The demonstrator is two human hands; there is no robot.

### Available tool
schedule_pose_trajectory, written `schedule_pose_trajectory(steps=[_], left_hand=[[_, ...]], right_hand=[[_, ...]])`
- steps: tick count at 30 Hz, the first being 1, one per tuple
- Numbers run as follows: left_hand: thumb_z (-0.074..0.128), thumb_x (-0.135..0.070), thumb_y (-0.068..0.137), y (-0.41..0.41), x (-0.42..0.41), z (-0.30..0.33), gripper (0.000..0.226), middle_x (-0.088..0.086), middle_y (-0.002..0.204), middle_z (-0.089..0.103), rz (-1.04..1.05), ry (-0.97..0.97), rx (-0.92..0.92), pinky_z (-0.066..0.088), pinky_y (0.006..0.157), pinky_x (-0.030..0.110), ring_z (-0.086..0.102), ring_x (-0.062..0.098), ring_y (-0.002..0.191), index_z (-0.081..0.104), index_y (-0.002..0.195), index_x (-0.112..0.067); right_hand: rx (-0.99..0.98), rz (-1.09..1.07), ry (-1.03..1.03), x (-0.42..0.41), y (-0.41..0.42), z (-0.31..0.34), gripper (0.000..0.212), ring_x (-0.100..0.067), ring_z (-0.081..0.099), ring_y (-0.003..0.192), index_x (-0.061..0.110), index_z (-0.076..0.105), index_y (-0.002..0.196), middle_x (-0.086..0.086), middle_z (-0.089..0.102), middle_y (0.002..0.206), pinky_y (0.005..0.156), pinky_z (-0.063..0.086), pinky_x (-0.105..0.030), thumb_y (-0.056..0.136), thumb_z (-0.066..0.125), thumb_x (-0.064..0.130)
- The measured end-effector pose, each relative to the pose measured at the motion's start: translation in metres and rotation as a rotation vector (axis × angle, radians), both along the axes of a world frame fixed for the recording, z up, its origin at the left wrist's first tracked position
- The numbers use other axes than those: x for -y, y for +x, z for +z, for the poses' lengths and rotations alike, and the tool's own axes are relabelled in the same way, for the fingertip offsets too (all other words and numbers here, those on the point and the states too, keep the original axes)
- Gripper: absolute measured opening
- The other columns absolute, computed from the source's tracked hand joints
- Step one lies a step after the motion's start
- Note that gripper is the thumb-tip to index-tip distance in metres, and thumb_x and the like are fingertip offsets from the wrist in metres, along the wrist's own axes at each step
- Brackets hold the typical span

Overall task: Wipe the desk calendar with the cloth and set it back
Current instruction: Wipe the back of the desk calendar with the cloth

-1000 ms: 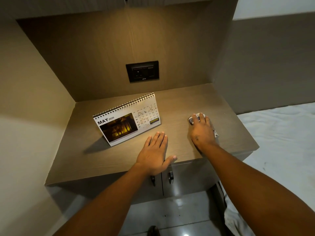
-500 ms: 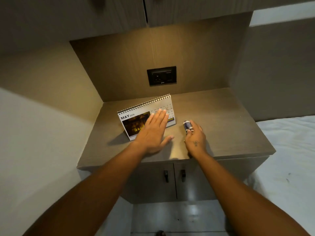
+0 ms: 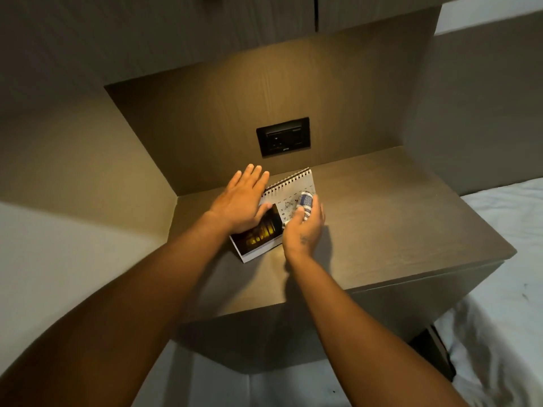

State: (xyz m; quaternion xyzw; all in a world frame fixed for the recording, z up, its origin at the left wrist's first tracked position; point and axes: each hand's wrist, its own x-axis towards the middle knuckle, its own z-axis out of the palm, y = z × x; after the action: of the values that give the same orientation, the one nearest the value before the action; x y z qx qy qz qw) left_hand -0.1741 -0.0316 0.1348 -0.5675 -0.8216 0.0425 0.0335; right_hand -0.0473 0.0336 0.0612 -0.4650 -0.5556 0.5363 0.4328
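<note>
Nearest the camera, both forearms run up from the bottom edge toward the middle of the frame, where the two hands now meet over the calendar (image 3: 289,198). A second ago they were apart on the worktop (image 3: 396,218): the left lay flat in front of the calendar and the right was off to the right, pressed on the cloth. Half a second ago the left had reached the calendar's face and the right was bringing the cloth in beside it.

Now the right hand (image 3: 304,230) is closed around the bunched blue-and-white cloth (image 3: 305,201), which sits against the date grid at the right side of the page. The left hand (image 3: 242,201) lies open with its fingers spread, palm over the upper left part of the page and the spiral edge; it seems to steady the calendar rather than grip it.

The calendar stands on its base on the worktop at centre frame, slightly left of the middle and well short of the socket plate (image 3: 283,136) on the back wall, with its dark photo panel showing between the wrists.

So the approach looks finished and wiping is likely just starting. Lifting it or setting it back is not yet due.
</note>
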Motion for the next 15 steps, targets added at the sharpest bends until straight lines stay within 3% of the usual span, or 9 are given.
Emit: schedule_pose_trajectory(steps=[6,11,15], left_hand=[[0.040,-0.039,0.106,-0.007,-0.005,-0.005,0.067,0.012,0.169,-0.001,-0.002,0.015,0.091,-0.005,0.122,0.048,-0.009,0.030,0.154,0.007,0.160,-0.019],[0.041,-0.034,0.106,-0.007,-0.005,-0.006,0.064,0.011,0.169,-0.001,0.017,0.028,0.133,-0.009,0.119,0.046,-0.009,0.031,0.154,0.009,0.160,-0.019],[0.041,-0.033,0.107,-0.006,-0.005,-0.003,0.064,0.011,0.169,-0.001,0.030,0.012,0.154,-0.006,0.121,0.049,-0.008,0.031,0.154,0.009,0.160,-0.020]], right_hand=[[-0.026,-0.002,0.106,0.031,-0.038,0.003,0.051,-0.023,0.023,0.147,0.017,0.036,0.151,-0.009,0.016,0.164,0.099,0.032,-0.014,0.101,0.048,0.017],[0.047,-0.007,0.014,0.042,-0.035,-0.018,0.055,-0.025,0.028,0.145,0.023,0.033,0.152,-0.010,0.019,0.163,0.099,0.034,-0.018,0.101,0.050,0.011],[0.024,-0.040,0.012,0.046,-0.039,-0.007,0.053,-0.030,0.027,0.146,0.017,0.038,0.150,-0.015,0.024,0.161,0.104,0.033,-0.022,0.099,0.052,0.009]])
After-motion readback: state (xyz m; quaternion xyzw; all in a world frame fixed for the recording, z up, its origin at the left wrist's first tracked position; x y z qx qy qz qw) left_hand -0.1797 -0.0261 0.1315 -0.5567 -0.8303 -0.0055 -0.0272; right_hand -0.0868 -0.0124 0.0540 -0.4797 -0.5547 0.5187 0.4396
